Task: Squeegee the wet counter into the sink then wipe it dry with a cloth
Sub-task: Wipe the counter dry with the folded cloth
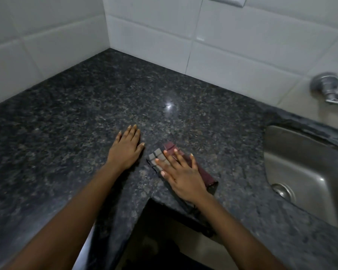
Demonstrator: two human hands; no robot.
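Note:
A folded cloth (207, 175), maroon with a grey checked end, lies on the dark speckled granite counter (125, 94) near the inner corner of its front edge. My right hand (180, 173) presses flat on the cloth with fingers spread, covering its middle. To the left of the cloth, my left hand (126, 148) rests palm down on the bare counter, fingers together, holding nothing. The steel sink (300, 168) is set into the counter at the right. No squeegee is in view.
White tiled walls (154, 36) meet in a corner behind the L-shaped counter. A metal tap (328, 87) juts from the wall above the sink. The sink's drain (283, 191) shows at its bottom. Dark floor space lies below the counter's front edge.

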